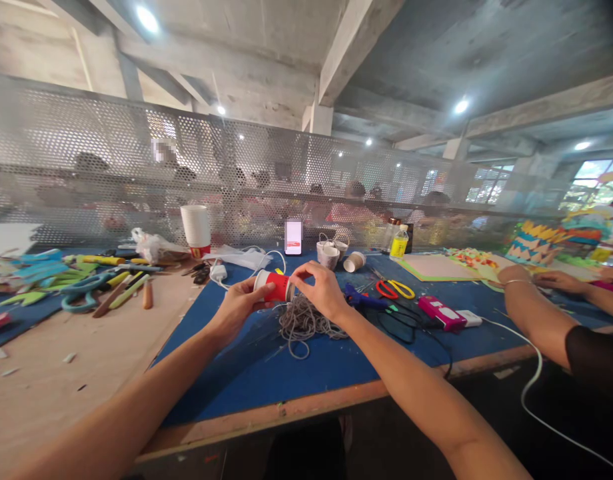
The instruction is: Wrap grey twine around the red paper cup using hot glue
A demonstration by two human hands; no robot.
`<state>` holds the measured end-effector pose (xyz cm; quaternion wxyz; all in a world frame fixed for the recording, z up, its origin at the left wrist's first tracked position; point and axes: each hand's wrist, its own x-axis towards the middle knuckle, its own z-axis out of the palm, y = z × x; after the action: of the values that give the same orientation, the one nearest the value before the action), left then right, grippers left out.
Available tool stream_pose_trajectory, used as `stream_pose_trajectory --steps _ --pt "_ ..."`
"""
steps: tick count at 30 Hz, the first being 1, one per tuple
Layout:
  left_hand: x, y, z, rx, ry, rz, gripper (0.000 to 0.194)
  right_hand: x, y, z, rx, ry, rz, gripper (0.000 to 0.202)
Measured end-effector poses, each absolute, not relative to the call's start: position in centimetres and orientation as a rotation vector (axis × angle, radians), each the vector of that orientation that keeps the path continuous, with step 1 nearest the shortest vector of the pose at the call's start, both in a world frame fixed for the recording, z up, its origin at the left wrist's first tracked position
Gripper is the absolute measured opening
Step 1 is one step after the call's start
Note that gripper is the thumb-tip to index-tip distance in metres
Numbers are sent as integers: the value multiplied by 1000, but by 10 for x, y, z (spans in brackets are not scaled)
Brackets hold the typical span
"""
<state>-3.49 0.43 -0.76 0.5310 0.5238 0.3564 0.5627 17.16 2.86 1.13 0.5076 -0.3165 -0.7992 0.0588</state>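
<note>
My left hand (235, 305) is wrapped round a red and white paper cup (281, 287), which lies on its side in the air above the blue mat. At the cup's right end my right hand (320, 288) is closed in a pinch by the rim; what its fingers hold, if anything, is too small to make out. Below that hand lies a tangled heap of grey cord (306, 323). Just right of it rests a dark blue glue gun (364, 298). Behind my hands stand small cord-wrapped cups (328, 255), with another such cup (355, 261) tipped over.
A stack of paper cups (195, 228) and a phone (293, 238) stand near the perforated metal screen (256, 173). On the right are yellow-and-red scissors (396, 289), a yellow bottle (400, 243) and a magenta box (441, 313). Blue-handled scissors (84, 291) lie left. Another person's arm (536, 313) reaches in.
</note>
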Motion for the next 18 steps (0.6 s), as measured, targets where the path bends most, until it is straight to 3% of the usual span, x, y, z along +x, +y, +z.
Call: stream_pose_trajectory --steps 18 --pt "-36 4 -8 1304 846 1327 34 170 28 10 -816 -1908 182 12"
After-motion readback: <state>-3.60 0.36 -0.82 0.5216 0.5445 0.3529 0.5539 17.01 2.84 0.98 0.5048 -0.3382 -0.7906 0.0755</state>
